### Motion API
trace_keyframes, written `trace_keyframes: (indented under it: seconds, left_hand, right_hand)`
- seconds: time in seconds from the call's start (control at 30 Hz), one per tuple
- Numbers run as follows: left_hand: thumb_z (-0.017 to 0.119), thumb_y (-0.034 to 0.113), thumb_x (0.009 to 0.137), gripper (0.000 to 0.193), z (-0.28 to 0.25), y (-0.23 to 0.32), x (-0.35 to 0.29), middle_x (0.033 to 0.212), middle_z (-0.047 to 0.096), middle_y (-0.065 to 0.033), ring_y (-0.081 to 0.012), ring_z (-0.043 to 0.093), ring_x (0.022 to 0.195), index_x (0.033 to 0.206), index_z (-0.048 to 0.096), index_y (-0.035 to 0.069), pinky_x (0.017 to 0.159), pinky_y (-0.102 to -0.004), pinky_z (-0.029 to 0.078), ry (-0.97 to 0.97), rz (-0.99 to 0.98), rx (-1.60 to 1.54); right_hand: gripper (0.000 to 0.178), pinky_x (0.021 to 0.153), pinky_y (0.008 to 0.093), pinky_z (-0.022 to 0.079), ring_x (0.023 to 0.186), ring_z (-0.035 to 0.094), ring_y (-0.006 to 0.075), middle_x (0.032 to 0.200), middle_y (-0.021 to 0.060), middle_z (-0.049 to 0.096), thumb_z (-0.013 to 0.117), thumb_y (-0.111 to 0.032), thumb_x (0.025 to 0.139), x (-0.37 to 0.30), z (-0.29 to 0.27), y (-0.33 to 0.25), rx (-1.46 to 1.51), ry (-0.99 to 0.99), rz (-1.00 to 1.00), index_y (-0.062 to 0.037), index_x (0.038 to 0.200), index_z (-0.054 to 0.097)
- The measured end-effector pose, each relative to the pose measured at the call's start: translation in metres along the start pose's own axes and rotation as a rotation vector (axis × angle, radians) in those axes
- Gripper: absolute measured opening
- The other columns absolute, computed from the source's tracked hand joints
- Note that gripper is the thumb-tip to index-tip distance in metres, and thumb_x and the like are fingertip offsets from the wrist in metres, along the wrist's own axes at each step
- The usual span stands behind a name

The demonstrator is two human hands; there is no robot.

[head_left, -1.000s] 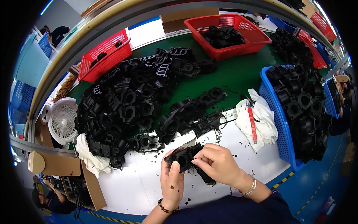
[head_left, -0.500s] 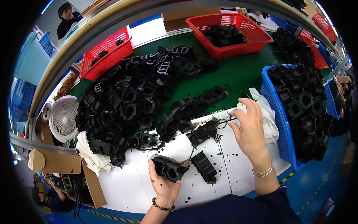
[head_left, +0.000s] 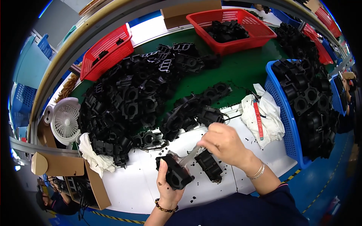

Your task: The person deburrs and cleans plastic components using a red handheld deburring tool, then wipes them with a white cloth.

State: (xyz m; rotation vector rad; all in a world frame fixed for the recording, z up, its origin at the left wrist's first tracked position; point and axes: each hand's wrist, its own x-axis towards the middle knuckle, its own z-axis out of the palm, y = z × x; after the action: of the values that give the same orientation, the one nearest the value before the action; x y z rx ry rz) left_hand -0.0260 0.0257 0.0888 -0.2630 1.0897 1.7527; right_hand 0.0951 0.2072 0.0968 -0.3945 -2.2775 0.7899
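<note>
My left hand (head_left: 167,188) grips a black moulded plastic part (head_left: 178,174) with round openings, its thumb on the upper side. Above it, my right hand (head_left: 224,145) is closed in a pinch on a thin greyish strip (head_left: 191,155). That strip runs down to the edge of the held part and is smeared by motion, so its exact kind is unclear. A second black moulded part (head_left: 209,165) lies on the white table just right of the held one. Farther back, another black part (head_left: 209,115) rests beyond my right hand.
Black parts lie heaped (head_left: 132,101) on the green surface. A blue basket (head_left: 284,124) of parts stands right, beside a white cloth (head_left: 269,122) bearing a red-handled cutter (head_left: 259,119). Red baskets (head_left: 233,45) stand behind; a fan (head_left: 65,120) and cardboard box (head_left: 96,184) are left. Black scraps dot the table.
My right hand has come down and left from the far side, toward the held part. The black part near it now lies farther back. My left hand has tilted its part.
</note>
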Motion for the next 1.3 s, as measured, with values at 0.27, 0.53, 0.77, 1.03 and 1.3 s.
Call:
trace_keyframes:
  seconds: [0.27,0.53,0.77,1.03,1.3]
  left_hand:
    - [0.048,0.076,0.088,0.081,-0.033,0.005,-0.016,0.058,0.052,-0.0042,-0.0129,0.044,0.052,0.118,0.045,0.000,0.055,-0.0253,0.035,-0.820,-0.364,-0.028]
    - [0.066,0.083,0.072,0.084,-0.043,0.013,-0.001,0.064,0.064,-0.0017,-0.0088,0.045,0.049,0.109,0.048,0.010,0.049,-0.0234,0.031,-1.094,-0.351,-0.414]
    - [0.063,0.077,0.080,0.071,-0.032,-0.003,-0.007,0.075,0.062,0.0000,-0.0107,0.042,0.062,0.100,0.046,0.011,0.059,-0.0275,0.033,-0.774,-0.321,-0.518]
    - [0.066,0.054,0.087,0.041,-0.026,0.004,-0.002,0.077,0.051,0.0022,-0.0107,0.037,0.060,0.092,0.057,0.014,0.063,-0.0270,0.031,-0.626,-0.361,-0.278]
    - [0.055,0.067,0.089,0.063,-0.017,-0.008,-0.005,0.067,0.047,0.0046,-0.0099,0.035,0.057,0.115,0.063,0.010,0.059,-0.0252,0.027,-0.617,-0.393,-0.147]
  right_hand:
    - [0.018,0.054,0.0361,0.040,0.058,0.049,0.0230,0.067,0.0095,0.052,0.074,-0.007,0.086,0.022,-0.038,0.074,-0.306,0.422,0.291,0.0012,0.076,0.062]
    - [0.025,0.060,0.0363,0.047,0.063,0.056,0.0280,0.082,0.0105,0.060,0.080,-0.013,0.081,0.012,-0.038,0.044,-0.522,0.297,0.359,0.0011,0.076,0.061]
    - [0.075,0.071,0.0418,0.055,0.080,0.066,0.0354,0.097,0.0176,0.065,0.077,-0.060,0.075,-0.048,-0.014,-0.039,-0.263,-0.379,0.378,-0.0041,0.121,0.058]
    - [0.066,0.068,0.0424,0.056,0.081,0.067,0.0357,0.106,0.0188,0.059,0.064,-0.038,0.092,-0.047,0.005,-0.032,-0.082,-0.481,0.481,-0.0119,0.148,0.040]
    - [0.085,0.092,0.0460,0.051,0.106,0.059,0.0431,0.127,0.0285,0.048,0.061,-0.045,0.096,0.068,0.012,-0.039,0.091,-0.131,0.366,-0.0024,0.155,0.017]
